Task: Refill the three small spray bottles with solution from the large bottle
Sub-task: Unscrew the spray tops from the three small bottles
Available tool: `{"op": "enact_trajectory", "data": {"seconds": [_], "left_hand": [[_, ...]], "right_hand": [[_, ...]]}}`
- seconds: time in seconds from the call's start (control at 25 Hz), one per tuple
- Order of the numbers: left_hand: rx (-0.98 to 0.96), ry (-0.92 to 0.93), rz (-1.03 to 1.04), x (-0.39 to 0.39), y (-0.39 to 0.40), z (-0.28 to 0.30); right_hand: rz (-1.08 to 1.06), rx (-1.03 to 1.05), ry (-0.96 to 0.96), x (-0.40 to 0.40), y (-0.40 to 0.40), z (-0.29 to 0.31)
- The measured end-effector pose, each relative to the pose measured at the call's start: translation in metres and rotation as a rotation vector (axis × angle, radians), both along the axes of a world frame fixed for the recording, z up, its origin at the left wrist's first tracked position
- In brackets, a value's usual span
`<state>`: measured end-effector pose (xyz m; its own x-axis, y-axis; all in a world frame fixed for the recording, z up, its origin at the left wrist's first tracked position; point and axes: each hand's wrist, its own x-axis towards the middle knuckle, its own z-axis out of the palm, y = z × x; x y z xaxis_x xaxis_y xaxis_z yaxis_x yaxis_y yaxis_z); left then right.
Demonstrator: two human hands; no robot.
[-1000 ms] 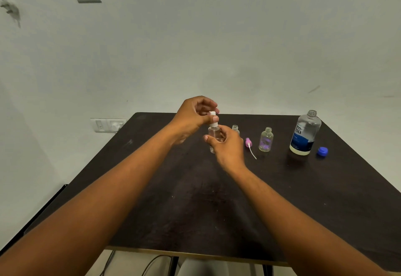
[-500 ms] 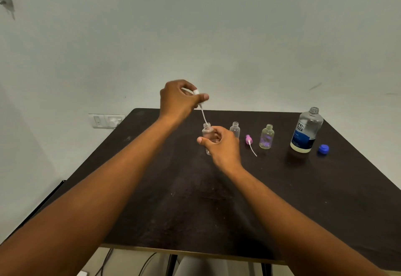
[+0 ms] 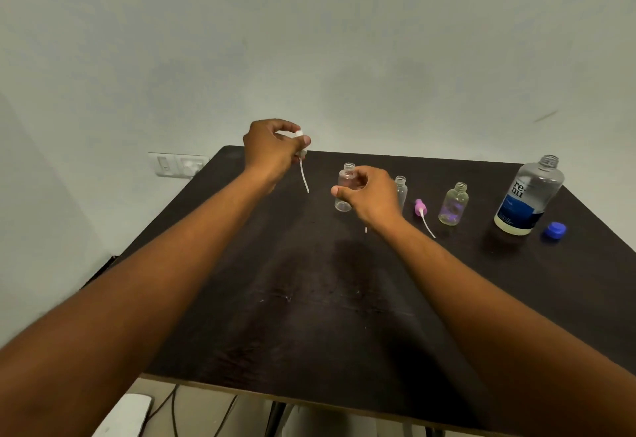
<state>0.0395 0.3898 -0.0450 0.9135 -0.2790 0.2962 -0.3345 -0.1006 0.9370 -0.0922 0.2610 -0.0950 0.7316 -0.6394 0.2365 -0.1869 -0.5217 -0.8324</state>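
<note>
White sprayer (image 3: pixel 301 152) pinched by left hand (image 3: pixel 272 149), right hand (image 3: pixel 370 195) gripping clear bottle (image 3: pixel 345 189)

Both forearms extended forward, hands raised apart.
Left hand (image 3: pixel 272 147) pinches a white spray head (image 3: pixel 300 143); right hand (image 3: pixel 371 195) grips a small clear bottle (image 3: pixel 345 189), fingers curled.

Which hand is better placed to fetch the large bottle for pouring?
Probably the right hand: the large bottle stands uncapped on its side. It must first release the small bottle. The left hand is farther, holding the white sprayer.
</note>
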Motion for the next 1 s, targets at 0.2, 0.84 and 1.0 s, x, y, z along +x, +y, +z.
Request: {"op": "enact_trajectory", "data": {"seconds": [0.2, 0.84, 1.0], "left_hand": [[0.214, 0.025, -0.078, 0.021, -0.013, -0.050], [0.708, -0.098, -0.051, 0.033, -0.057, -0.084], [0.738, -0.142, -0.052, 0.030, -0.057, -0.085]], "right_hand": [[-0.054, -0.098, 0.065, 0.027, -0.010, -0.013], [-0.032, -0.177, 0.092, 0.039, -0.021, -0.041], [-0.029, -0.177, 0.102, 0.038, -0.020, -0.040]]}}
